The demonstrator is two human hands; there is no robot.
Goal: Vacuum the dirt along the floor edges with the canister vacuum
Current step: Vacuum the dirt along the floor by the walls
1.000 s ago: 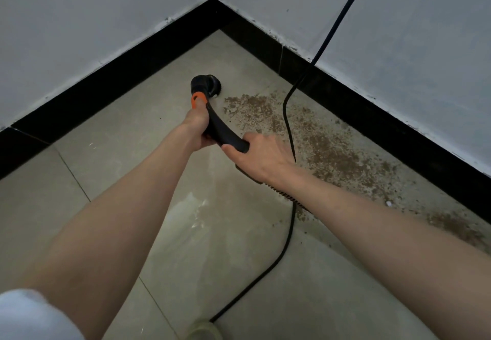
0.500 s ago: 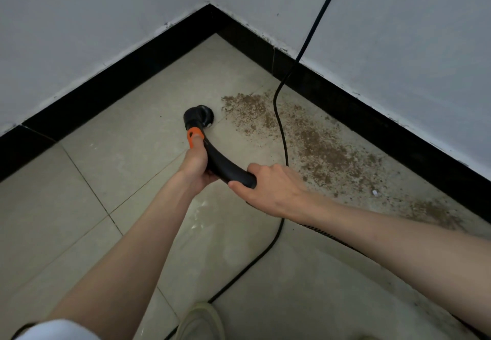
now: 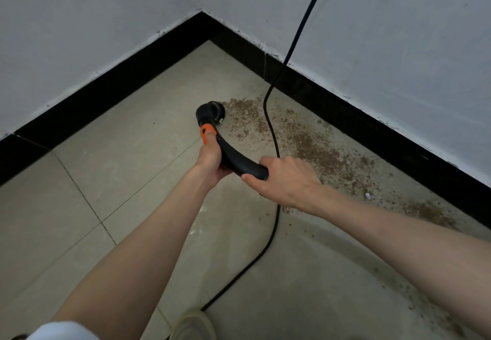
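A curved black vacuum handle [image 3: 233, 157] with an orange collar [image 3: 207, 133] ends in a round black brush nozzle [image 3: 210, 114] set down on the beige tiled floor [image 3: 127, 132]. Brown dirt [image 3: 313, 151] starts just at the nozzle's 3 o'clock side and trails toward 4 o'clock along the black baseboard [image 3: 372, 137], thinning farther out.

Both forearms are bare from wrist to elbow, with no watch, band or glove on the left hand [image 3: 211, 160] or the right hand [image 3: 285, 180]. A white sleeve [image 3: 62, 331] covers the left upper arm at the lower frame edge. One shoe [image 3: 192, 325], pale beige with a rounded toe, shows below.
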